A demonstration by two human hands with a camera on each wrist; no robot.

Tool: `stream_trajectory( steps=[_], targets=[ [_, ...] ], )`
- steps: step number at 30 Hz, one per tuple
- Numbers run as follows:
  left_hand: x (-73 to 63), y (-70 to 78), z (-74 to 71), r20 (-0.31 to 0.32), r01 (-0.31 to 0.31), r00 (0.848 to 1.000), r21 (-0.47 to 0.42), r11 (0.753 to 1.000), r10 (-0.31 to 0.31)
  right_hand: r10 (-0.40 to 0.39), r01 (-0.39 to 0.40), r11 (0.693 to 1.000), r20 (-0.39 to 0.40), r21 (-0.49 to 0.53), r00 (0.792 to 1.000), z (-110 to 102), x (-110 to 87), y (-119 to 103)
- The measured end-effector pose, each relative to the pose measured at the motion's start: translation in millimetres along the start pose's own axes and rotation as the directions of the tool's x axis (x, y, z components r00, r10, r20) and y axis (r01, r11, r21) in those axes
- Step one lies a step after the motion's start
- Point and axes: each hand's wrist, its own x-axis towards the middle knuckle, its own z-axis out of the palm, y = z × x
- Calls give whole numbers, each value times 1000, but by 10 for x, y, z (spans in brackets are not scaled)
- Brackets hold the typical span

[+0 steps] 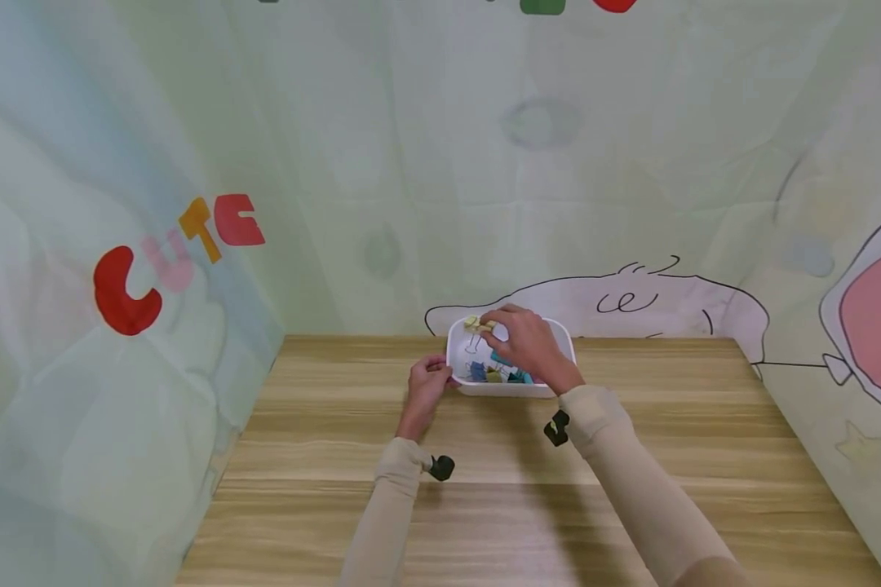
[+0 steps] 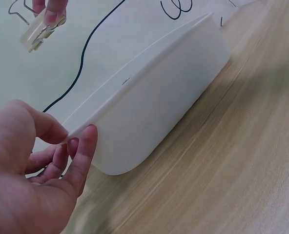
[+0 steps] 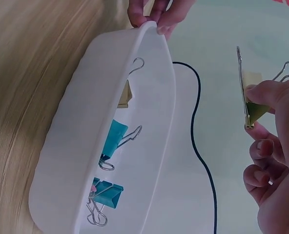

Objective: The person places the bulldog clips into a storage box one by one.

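A white plastic bin [image 1: 510, 390] stands on the table with several binder clips in it. My left hand [image 1: 424, 391] pinches its left end, thumb and fingers on the rim [image 2: 93, 117]. Above the bin, my right hand [image 1: 527, 341] holds a yellow binder clip [image 3: 258, 111] between thumb and fingers; its silver wire handles stick out. In the right wrist view, a teal clip [image 3: 115, 135], another teal clip [image 3: 109, 194] and a yellowish clip [image 3: 125, 95] lie inside. The head view also shows a blue clip [image 1: 477, 372] in there.
The wood-grain table [image 1: 323, 505] extends around the bin. Behind it hangs a pale printed backdrop [image 1: 382, 163], close to the bin's far side, with more printed fabric at the left and right. Black wrist devices sit near both cuffs.
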Motion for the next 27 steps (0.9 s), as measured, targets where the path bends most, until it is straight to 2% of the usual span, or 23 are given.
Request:
stream_trajectory(
  steps=[7,17,22,25,27],
  targets=[
    [17,-55,44,-25,-17,1000,-13,1000,17,112,-112,994,42,7,993,-10,-60,25],
    [52,-70,32,-20,-10,1000,10,1000,10,120,-119,993,54,-12,991,-75,-152,108],
    [21,-80,18,-27,-11,1000,18,1000,11,105,-103,994,70,-33,992,-64,-203,129],
    [-35,-115,-19,-24,-21,999,57,998,22,92,-90,996,96,-29,991,-40,-287,132],
    [-79,-133,-65,-18,-52,998,142,988,56,88,-85,996,115,-27,989,-10,-368,133]
  ],
)
